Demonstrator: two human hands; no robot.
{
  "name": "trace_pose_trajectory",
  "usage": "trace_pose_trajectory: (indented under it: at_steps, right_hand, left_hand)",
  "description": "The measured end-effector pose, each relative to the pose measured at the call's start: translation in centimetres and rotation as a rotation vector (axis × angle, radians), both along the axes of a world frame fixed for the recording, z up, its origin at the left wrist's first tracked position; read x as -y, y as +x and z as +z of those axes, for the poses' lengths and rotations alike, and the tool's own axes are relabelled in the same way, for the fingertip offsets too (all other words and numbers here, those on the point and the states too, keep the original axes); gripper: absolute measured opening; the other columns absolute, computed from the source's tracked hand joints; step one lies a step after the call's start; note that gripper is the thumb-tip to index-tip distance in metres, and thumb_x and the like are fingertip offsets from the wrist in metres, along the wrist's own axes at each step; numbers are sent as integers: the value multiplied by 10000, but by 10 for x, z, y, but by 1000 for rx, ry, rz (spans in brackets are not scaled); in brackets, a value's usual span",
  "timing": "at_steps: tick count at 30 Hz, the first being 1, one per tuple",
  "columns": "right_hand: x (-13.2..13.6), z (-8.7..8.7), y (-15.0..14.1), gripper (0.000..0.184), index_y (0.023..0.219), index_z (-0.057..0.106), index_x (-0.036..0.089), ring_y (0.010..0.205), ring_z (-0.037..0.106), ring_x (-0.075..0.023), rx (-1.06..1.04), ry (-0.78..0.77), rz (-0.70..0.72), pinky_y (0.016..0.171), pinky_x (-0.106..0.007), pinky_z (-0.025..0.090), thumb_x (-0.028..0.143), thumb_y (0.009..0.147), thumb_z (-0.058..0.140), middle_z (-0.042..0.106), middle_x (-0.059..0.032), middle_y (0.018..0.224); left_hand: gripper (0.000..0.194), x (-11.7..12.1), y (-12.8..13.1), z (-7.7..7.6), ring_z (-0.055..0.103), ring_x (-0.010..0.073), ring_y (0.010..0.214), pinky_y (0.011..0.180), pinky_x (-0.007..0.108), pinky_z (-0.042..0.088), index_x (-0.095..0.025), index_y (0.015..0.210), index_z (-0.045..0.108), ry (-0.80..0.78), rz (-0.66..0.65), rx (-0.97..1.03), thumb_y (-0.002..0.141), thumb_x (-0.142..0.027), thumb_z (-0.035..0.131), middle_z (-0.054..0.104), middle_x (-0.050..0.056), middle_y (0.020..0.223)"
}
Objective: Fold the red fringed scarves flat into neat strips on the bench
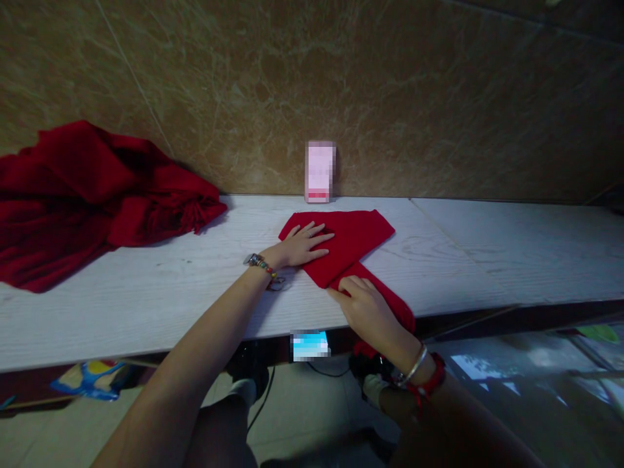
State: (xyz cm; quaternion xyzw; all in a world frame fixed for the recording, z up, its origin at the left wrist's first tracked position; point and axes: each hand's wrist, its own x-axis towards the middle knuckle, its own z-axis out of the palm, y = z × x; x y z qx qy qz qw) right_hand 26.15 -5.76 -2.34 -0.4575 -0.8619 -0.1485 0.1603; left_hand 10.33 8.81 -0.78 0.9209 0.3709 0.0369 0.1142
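A red scarf (348, 237) lies folded on the white wood-grain counter (253, 224), with one band crossing under the other at a slant. Its lower strip (390, 299) runs to the counter's front edge, and some red cloth shows below that edge. My left hand (305, 247) rests flat on the folded part, fingers spread. Around the scarf's edge near the crossing, the fingers of my right hand (365, 302) are curled and pinch the cloth. The fingertips of that hand are partly hidden.
A heap of red fringed cloth (97, 208) lies on the counter's left. A pink-white phone-like object (320, 172) leans on the brown marbled wall (414, 97). Below the front edge are a blurred lit screen (310, 346) and a blue-and-yellow package (92, 379).
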Motion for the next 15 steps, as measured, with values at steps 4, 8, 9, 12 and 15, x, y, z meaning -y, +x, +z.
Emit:
trace_pose_trajectory:
  at_steps: [4, 8, 9, 12, 15]
  right_hand:
    - [3, -2, 3, 229, 892, 684, 150, 770, 546, -179, -91, -46, 106, 686, -315, 446, 48, 824, 489, 649, -59, 799]
    - [5, 1, 7, 297, 939, 677, 153, 871, 593, -169, -250, -126, 222, 794, -327, 489, 30, 819, 435, 687, -61, 892]
    - [5, 2, 9, 309, 956, 676, 158, 877, 604, -160, -306, -131, 220, 804, -318, 498, 39, 825, 422, 692, -59, 907]
    - [3, 3, 16, 329, 1024, 666, 172, 925, 617, -163, -423, -94, 58, 854, -335, 504, 94, 855, 395, 689, -69, 967]
    - [-2, -1, 22, 335, 1134, 629, 159, 1055, 579, -231, -334, -92, -166, 935, -428, 468, 194, 871, 425, 643, -121, 1114]
  left_hand:
    - [481, 0, 0, 1, 152, 247, 1398, 1107, 506, 110, -299, 1402, 331, 48, -20, 30, 932, -404, 338, 251, 33, 1516]
    - [478, 1, 0, -2, 146, 241, 1400, 1107, 519, 94, -321, 1403, 319, 59, -31, 48, 938, -431, 302, 236, 18, 1522]
    - [483, 1, 1, -3, 136, 242, 1403, 1106, 525, 90, -329, 1406, 308, 51, -15, 43, 938, -443, 292, 220, 17, 1527]
    - [526, 0, 2, -5, 96, 259, 1410, 1107, 526, 97, -324, 1428, 261, 33, 74, 32, 929, -488, 284, 157, 29, 1542]
    - [603, -1, 2, -6, 58, 301, 1409, 1102, 545, 104, -306, 1446, 220, 32, 223, 26, 900, -548, 307, 116, 53, 1548]
